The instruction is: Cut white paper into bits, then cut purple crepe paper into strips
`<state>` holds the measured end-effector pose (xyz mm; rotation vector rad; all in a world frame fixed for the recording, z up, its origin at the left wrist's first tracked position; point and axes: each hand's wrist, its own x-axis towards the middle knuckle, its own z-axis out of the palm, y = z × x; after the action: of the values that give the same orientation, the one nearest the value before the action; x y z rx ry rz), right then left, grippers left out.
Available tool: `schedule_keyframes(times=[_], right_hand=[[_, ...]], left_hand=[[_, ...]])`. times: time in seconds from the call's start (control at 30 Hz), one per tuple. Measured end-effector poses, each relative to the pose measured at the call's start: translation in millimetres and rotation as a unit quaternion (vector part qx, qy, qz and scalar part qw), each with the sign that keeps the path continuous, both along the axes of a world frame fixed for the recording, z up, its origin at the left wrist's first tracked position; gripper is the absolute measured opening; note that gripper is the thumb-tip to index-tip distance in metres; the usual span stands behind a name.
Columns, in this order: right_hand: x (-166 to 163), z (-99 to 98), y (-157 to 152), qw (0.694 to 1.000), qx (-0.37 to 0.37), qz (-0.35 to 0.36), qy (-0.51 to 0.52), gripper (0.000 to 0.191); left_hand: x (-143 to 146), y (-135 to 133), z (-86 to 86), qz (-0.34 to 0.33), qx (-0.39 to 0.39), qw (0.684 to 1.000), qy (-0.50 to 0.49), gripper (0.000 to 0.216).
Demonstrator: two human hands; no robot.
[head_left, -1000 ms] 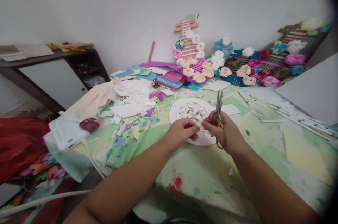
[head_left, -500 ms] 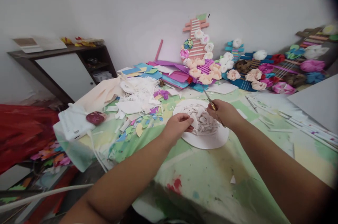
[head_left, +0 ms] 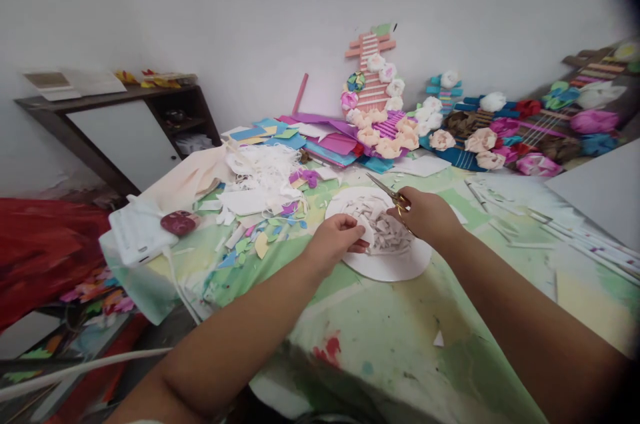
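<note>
Left hand [head_left: 330, 244] pinching white piece [head_left: 369, 235], right hand [head_left: 429, 217] gripping scissors [head_left: 384, 187], white disc [head_left: 387, 273] below, cloth [head_left: 383, 321] beyond its near edge

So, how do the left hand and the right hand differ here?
The left hand pinches a white piece, while the right hand holds scissors. The left hand is at the left side of the white disc; the right hand is at its right side. Both are bare, with fingers over the disc.
</note>
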<state>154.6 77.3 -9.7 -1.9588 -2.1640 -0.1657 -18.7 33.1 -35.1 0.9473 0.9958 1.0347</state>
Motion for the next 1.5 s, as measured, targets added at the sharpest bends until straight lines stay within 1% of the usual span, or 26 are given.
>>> schedule_keyframes(times=[0.13, 0.17, 0.23, 0.3, 0.4, 0.43, 0.53, 0.67, 0.8, 1.0, 1.1, 1.17, 1.23, 1.37, 1.5], right_hand=[[0, 1.6, 2, 1.000, 0.007, 0.005, 0.022, 0.024], [0, 2.2, 1, 0.999, 0.006, 0.006, 0.032, 0.026], [0, 3.7, -3, 0.998, 0.010, 0.009, 0.058, 0.030], [-1, 5.7, -13, 0.996, 0.027, 0.015, 0.085, 0.034], [-1, 8.8, -40, 0.993, 0.044, 0.024, 0.110, 0.035], [0, 9.3, -50, 0.992, 0.038, 0.024, 0.116, 0.035], [1, 6.7, -79, 0.993, -0.016, 0.017, 0.117, 0.035], [-5, -5.1, -99, 0.991, -0.077, 0.003, 0.105, 0.038], [-17, -13.0, -103, 0.988, -0.101, -0.008, 0.115, 0.041], [-25, -13.6, -102, 0.984, -0.087, 0.008, 0.153, 0.037], [-27, -15.1, -102, 0.982, -0.093, 0.011, 0.162, 0.038], [-29, -15.5, -102, 0.982, -0.093, 0.011, 0.163, 0.039], [-30, -15.2, -102, 0.982, -0.090, 0.012, 0.167, 0.039], [-31, -14.7, -104, 0.979, -0.095, 0.014, 0.179, 0.037], [-32, -16.4, -106, 0.980, -0.089, 0.016, 0.174, 0.037]], left_hand=[[0, 0, -0.7, 0.001, 0.004, 1.000, -0.007, 0.010], [0, 0, -0.7, 0.000, 0.007, 1.000, -0.010, 0.013], [-1, -1, -0.1, -0.007, 0.012, 1.000, -0.013, 0.027], [-2, -1, 0.8, -0.017, 0.015, 1.000, -0.009, 0.036], [-3, -1, 2.2, -0.018, 0.021, 1.000, -0.010, 0.029], [-4, -1, 2.5, -0.015, 0.023, 0.999, -0.016, 0.026], [-6, -2, 3.1, -0.007, 0.035, 0.998, -0.055, 0.025], [-5, -5, 2.7, -0.010, 0.063, 0.991, -0.121, 0.024], [-2, -10, 0.6, -0.004, 0.081, 0.985, -0.152, 0.019], [-1, -11, -2.1, -0.026, 0.058, 0.983, -0.170, 0.020], [-2, -11, -0.6, -0.012, 0.041, 0.985, -0.169, 0.019], [-3, -11, 1.1, -0.003, 0.021, 0.988, -0.156, 0.017], [-3, -12, 2.6, -0.014, 0.019, 0.991, -0.135, 0.015], [-3, -16, 5.5, -0.051, 0.067, 0.994, -0.074, 0.021], [-2, -20, 7.5, -0.049, 0.100, 0.993, -0.032, 0.022]])
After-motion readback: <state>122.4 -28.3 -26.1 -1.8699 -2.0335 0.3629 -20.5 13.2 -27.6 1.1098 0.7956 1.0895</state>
